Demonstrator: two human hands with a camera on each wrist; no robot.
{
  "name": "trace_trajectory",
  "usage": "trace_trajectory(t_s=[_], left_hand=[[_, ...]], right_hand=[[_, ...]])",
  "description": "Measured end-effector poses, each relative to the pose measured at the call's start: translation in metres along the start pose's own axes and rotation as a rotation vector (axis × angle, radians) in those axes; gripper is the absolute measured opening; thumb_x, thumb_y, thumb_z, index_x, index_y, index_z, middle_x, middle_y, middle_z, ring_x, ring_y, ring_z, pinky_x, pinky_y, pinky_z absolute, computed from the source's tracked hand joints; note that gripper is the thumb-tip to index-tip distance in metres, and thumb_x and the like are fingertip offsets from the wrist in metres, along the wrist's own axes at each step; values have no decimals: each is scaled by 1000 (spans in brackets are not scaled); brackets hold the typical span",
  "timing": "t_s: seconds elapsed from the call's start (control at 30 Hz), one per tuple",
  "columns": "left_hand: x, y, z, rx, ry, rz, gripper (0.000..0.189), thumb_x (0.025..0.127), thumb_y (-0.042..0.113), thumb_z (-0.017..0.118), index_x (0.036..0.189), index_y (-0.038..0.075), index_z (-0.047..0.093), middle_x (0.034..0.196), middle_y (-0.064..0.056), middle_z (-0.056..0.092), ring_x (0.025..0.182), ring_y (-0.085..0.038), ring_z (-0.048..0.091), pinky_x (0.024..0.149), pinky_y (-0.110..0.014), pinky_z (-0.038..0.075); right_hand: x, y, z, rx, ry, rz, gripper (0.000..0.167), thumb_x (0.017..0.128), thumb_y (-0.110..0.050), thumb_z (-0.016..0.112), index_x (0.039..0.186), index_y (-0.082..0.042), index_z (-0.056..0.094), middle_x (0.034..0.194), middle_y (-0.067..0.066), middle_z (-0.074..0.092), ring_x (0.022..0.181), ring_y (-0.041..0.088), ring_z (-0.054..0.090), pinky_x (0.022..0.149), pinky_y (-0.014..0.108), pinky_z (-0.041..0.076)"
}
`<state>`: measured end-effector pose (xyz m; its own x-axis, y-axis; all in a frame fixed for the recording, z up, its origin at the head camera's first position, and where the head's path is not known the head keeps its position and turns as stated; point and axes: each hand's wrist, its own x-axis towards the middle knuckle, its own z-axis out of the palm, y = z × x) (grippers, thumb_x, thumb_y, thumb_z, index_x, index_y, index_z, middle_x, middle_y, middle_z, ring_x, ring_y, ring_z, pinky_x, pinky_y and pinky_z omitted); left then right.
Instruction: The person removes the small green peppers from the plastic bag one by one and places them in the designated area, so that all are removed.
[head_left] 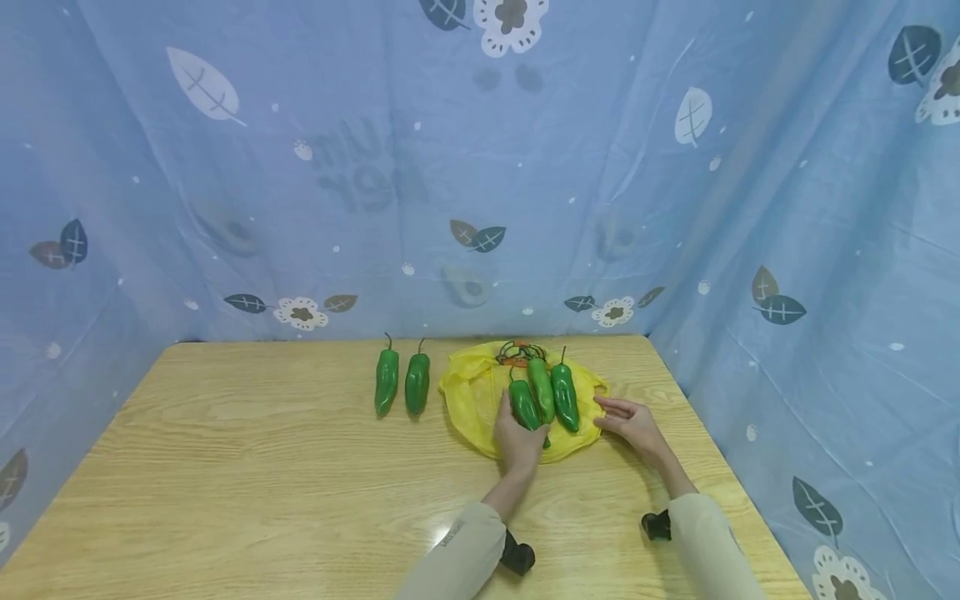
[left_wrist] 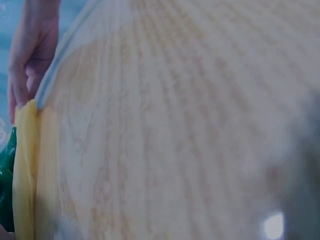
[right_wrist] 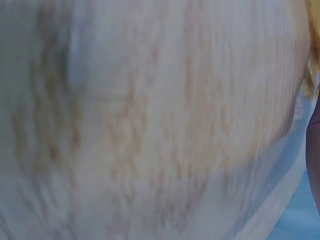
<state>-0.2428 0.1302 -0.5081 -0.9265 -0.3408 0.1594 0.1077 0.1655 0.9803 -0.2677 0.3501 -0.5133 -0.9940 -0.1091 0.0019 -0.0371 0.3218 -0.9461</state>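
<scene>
A yellow mesh-like bag (head_left: pixel 472 408) lies flat on the table at centre right, with dark cords and orange pieces at its far edge. On it are a left green pepper (head_left: pixel 522 402), a lighter middle green pepper (head_left: pixel 540 387) and a right green pepper (head_left: pixel 565 398), side by side. My left hand (head_left: pixel 519 442) holds the left pepper near its lower end, thumb on one side and fingers on the other. Beside the bag's right edge is my right hand (head_left: pixel 633 427), fingers loosely extended; whether they touch the bag is hard to tell.
Two more green peppers, one (head_left: pixel 386 382) and another (head_left: pixel 417 382), lie left of the bag on the wooden table (head_left: pixel 247 467). A blue patterned curtain (head_left: pixel 375 167) rises behind and beside the table. Both wrist views show mostly blurred table surface.
</scene>
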Motion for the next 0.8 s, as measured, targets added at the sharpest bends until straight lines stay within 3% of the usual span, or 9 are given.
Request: trace_trajectory(t_s=[0.23, 0.4, 0.53, 0.7, 0.8], left_hand=[[-9, 2, -2, 90, -47, -34, 79, 66, 1, 84, 135, -7, 47, 139, -25, 44, 126, -44, 43, 107, -52, 35], [-7, 0, 0, 107, -38, 7, 80, 66, -6, 81, 136, -11, 44, 135, -28, 47, 123, -45, 45, 106, -50, 37], [-3, -1, 0, 116, -29, 53, 73, 73, -9, 73, 137, -14, 39, 138, -30, 44, 126, -44, 44, 107, -48, 36], [4, -1, -2, 133, -98, 66, 65, 86, -8, 62, 142, -15, 29, 147, -33, 28, 135, -43, 31, 111, -47, 30], [8, -3, -3, 154, -111, 71, 64, 88, -7, 59, 141, -17, 25, 147, -37, 22, 136, -45, 28, 111, -48, 29]], right_hand=[[-1, 2, 0, 11, -4, 0, 53, 88, -11, 69, 133, 10, 49, 137, 27, 47, 130, 41, 40, 89, 12, 45], [-2, 0, 0, 23, 7, -2, 52, 87, -9, 69, 132, 11, 50, 136, 28, 48, 128, 41, 41, 88, 12, 46], [-2, 0, 1, 22, 0, -5, 52, 87, -9, 69, 132, 11, 50, 135, 29, 48, 128, 41, 42, 87, 11, 46], [-2, 0, 2, 24, 11, -3, 52, 87, -9, 70, 131, 10, 50, 135, 28, 49, 127, 38, 44, 86, 12, 47], [-3, 0, 2, 8, 16, -4, 51, 87, -8, 69, 131, 10, 51, 134, 27, 50, 124, 33, 48, 86, 13, 48]])
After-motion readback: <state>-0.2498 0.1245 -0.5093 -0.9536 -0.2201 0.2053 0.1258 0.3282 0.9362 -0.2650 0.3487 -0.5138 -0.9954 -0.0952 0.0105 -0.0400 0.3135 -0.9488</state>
